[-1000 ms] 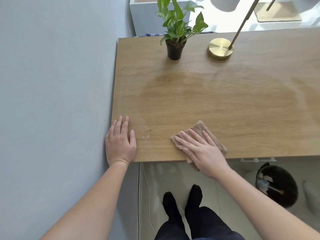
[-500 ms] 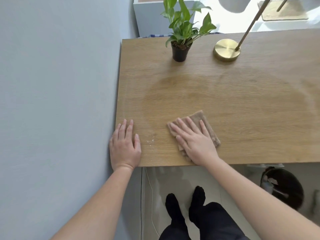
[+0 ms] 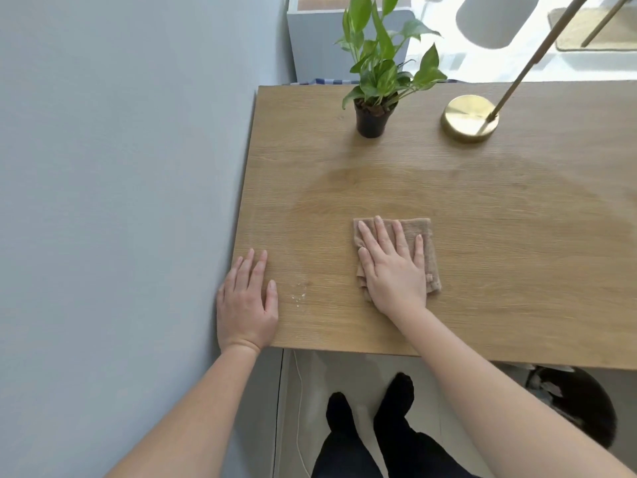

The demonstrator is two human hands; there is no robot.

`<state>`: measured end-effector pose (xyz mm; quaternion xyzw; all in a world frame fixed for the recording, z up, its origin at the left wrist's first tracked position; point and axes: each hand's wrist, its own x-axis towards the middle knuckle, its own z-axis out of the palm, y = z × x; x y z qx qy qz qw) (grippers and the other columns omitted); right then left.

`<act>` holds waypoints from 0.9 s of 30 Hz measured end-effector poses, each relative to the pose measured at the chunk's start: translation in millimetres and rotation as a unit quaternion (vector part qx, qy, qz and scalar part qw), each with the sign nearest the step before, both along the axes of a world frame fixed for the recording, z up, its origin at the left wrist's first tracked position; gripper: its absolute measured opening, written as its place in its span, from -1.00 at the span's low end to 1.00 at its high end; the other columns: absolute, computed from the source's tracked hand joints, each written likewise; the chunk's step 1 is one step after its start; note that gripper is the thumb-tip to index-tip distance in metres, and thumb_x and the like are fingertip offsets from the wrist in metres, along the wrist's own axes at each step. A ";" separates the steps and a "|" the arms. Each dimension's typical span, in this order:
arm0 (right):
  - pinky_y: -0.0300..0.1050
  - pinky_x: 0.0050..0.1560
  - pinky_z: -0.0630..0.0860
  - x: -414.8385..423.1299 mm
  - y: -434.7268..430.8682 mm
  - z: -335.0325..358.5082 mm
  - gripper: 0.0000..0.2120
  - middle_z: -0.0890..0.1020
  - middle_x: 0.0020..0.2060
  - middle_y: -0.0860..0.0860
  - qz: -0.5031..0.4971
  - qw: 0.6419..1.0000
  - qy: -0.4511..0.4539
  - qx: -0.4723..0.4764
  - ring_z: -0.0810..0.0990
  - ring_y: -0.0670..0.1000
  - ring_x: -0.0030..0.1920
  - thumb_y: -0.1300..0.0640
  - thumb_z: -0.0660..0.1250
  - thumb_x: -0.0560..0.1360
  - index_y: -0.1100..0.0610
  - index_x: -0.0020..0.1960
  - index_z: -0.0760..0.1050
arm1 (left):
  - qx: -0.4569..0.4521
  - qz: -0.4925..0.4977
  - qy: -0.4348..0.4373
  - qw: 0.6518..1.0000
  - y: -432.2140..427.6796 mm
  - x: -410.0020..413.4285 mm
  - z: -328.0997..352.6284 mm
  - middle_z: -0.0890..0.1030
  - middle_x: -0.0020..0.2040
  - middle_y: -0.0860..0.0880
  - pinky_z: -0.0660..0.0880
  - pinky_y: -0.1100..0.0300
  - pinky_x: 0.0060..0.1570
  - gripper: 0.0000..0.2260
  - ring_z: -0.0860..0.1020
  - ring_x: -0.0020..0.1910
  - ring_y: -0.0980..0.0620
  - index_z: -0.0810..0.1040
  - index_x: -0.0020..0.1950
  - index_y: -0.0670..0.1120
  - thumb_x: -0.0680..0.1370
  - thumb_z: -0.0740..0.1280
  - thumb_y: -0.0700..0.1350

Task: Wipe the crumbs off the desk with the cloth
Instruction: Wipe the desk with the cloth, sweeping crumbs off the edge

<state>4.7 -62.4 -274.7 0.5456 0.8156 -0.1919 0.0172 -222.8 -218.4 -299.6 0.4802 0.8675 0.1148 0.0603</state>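
The left hand (image 3: pixel 247 301) lies flat on the desk (image 3: pixel 499 243) at its near left corner beside the wall (image 3: pixel 120 167), fingers loosely spread, holding nothing. Just to the right of its thumb sits a small scatter of pale crumbs (image 3: pixel 299 295). Further right, apart from the crumbs, the right hand (image 3: pixel 391 267) presses palm-down, fingers splayed, on the folded tan cloth (image 3: pixel 418 232). Beyond that hand stand a potted plant (image 3: pixel 374 98) and a brass lamp base (image 3: pixel 468 118).
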 end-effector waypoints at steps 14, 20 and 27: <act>0.15 0.66 -0.31 28.7 -21.8 2.3 -0.51 -0.13 0.68 -0.29 -0.001 1.000 -0.009 -0.011 -0.27 -0.11 0.69 -0.23 -0.22 0.76 -0.38 0.67 -0.18 | -0.009 0.000 -0.013 1.000 3.0 2.4 4.8 0.33 0.67 0.04 0.34 -0.14 0.52 -0.47 0.28 0.65 -0.04 0.32 0.67 0.09 0.68 0.13 0.10; 0.16 0.66 -0.33 -16.6 -76.2 8.1 -0.48 -0.21 0.68 -0.26 0.069 0.995 0.026 -0.074 -0.35 -0.10 0.67 -0.24 -0.22 0.76 -0.30 0.70 -0.19 | -0.007 -0.004 -0.018 1.000 -0.5 0.4 7.1 0.33 0.67 0.04 0.32 -0.14 0.53 -0.46 0.28 0.65 -0.03 0.33 0.67 0.08 0.67 0.12 0.11; -0.13 0.67 -0.16 37.4 -36.2 33.1 -0.52 0.05 0.66 -0.28 0.085 0.987 0.100 -0.094 -0.16 -0.21 0.68 -0.17 -0.03 0.77 -0.26 0.69 0.10 | 0.021 0.019 -0.071 0.997 1.4 3.6 7.7 0.32 0.68 0.02 0.22 -0.15 0.61 -0.46 0.25 0.67 -0.06 0.36 0.66 0.05 0.66 0.13 0.10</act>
